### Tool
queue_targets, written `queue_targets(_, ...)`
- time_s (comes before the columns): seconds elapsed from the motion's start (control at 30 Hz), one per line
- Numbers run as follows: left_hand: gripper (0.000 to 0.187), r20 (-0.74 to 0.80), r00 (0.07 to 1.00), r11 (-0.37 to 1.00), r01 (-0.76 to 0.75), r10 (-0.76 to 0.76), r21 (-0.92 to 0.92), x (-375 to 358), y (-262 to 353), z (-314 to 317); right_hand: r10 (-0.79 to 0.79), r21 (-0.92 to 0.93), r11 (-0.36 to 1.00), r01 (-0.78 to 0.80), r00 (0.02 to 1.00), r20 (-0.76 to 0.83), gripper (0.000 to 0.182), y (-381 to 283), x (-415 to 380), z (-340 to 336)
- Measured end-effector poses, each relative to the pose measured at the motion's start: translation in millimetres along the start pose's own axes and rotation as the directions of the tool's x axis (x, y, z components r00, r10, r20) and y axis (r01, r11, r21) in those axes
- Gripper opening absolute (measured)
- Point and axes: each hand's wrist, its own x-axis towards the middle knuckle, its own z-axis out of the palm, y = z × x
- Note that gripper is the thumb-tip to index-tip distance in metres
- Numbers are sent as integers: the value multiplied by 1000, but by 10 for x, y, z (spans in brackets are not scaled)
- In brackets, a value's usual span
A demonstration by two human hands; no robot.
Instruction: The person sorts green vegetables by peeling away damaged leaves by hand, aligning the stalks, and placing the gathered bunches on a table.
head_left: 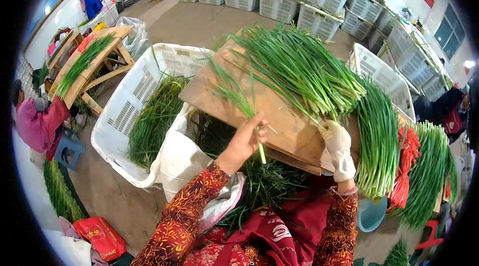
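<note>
My left hand (pixel 245 141), bare, is closed round a small bunch of garlic chives (pixel 238 97). Their leaves fan out over the wooden board (pixel 277 125), and the pale stalk ends poke out below my fist. My right hand (pixel 337 144) wears a whitish glove. Its fingers are pinched at the stalk end of a chive by the near edge of a large chive pile (pixel 304 69) on the board. The fingertips are partly hidden there. Right of the board hangs a thick row of chives (pixel 377 141), stalk ends downward.
Left of the board stands a white plastic crate (pixel 119 119) with loose greens. Red ties (pixel 406 161) hang between chive bundles at right, near a blue basin (pixel 371 214). Stacked crates (pixel 279 5) line the back. Another person (pixel 40 121) works at a bench on the left.
</note>
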Motion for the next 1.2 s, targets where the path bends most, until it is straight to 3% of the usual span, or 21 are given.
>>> queue_targets(0.03, 18, -14, 999, 999, 34, -34, 36, -10, -29, 7, 93, 420, 891, -173, 974, 206, 22, -29, -4, -45)
queue_targets(0.07, 21, -55, 996, 997, 66, -64, 45, -36, -68, 32, 81, 708, 591, -387, 902, 425, 25, -69, -16, -92)
queue_targets(0.1, 27, 2, 997, 994, 83, -83, 68, -55, -86, 74, 73, 710, 588, -388, 899, 431, 25, -128, -55, -138)
queue_targets(0.17, 32, 12, 997, 992, 70, -72, 102, -35, -165, 137, -79, 860, 241, -450, 874, 480, 24, -290, -167, -213)
queue_targets(0.3, 35, 51, 998, 983, 38, -48, 181, -39, -129, 295, -113, 807, 162, -568, 802, 587, 21, -507, -315, -147)
queue_targets(0.37, 32, 45, 999, 979, 18, -28, 205, -7, -122, 288, -101, 796, 200, -572, 796, 597, 20, -556, -349, -89)
queue_targets(0.47, 29, 74, 997, 962, -15, -5, 272, -48, -133, 313, -86, 852, 21, -524, 848, 523, 19, -681, -368, -50)
queue_targets(0.57, 30, 98, 995, 954, -32, 3, 297, -66, -103, 276, 20, 888, 42, -459, 889, 458, 18, -712, -318, -24)
queue_targets(0.6, 33, 43, 994, 938, -107, 98, 329, -47, -31, 209, -35, 908, -3, -418, 908, 418, 20, -662, -309, 7)
queue_targets(0.63, 35, -11, 981, 914, -177, 194, 364, -45, 72, 158, -28, 909, 2, -416, 909, 416, 20, -620, -325, -55)
queue_targets(0.7, 37, -98, 881, 779, -352, 463, 519, -22, 431, 105, -378, 827, 339, -448, 740, 556, 23, -544, -410, -259)
queue_targets(0.77, 32, -86, 785, 743, -538, 614, 399, 27, 719, 71, -444, 567, 721, -399, 361, 820, 26, -497, -503, -347)
queue_targets(0.8, 32, -82, 785, 743, -540, 614, 395, 32, 757, 51, -404, 501, 863, -69, 501, 765, 23, -487, -488, -419)
queue_targets(0.83, 31, -35, 809, 779, -553, 587, 297, 31, 781, 30, -405, 325, 914, 245, 621, 671, 21, -466, -473, -469)
queue_targets(0.9, 29, 13, 827, 810, -553, 562, 196, 34, 731, 12, -329, 319, 914, 249, 916, 228, 19, -251, -282, -355)
queue_targets(0.93, 28, 4, 890, 883, -454, 457, 117, 41, 634, 16, -246, 335, 918, 214, 968, 56, 21, -293, -129, -392)
queue_targets(0.97, 27, 7, 939, 938, -345, 345, 38, 40, 538, 29, -149, 357, 916, 182, 982, -117, 23, -343, 47, -432)
queue_targets(1.03, 29, -4, 967, 965, -256, 256, 60, 18, 345, 84, -189, -12, 982, 190, 963, -195, 28, -319, 313, -372)
queue_targets(1.1, 32, -23, 983, 983, -182, 182, -3, 21, 181, 82, -206, 2, 977, 212, 953, -222, 23, -111, 471, -118)
queue_targets(1.17, 27, -5, 992, 992, -124, 124, -4, 6, 88, 89, -142, -11, 990, 141, 989, -32, 18, -121, 546, -125)
queue_targets(1.2, 25, -7, 995, 995, -102, 102, -6, 15, 50, 91, -165, 62, 983, 175, 977, -133, 16, -138, 507, -183)
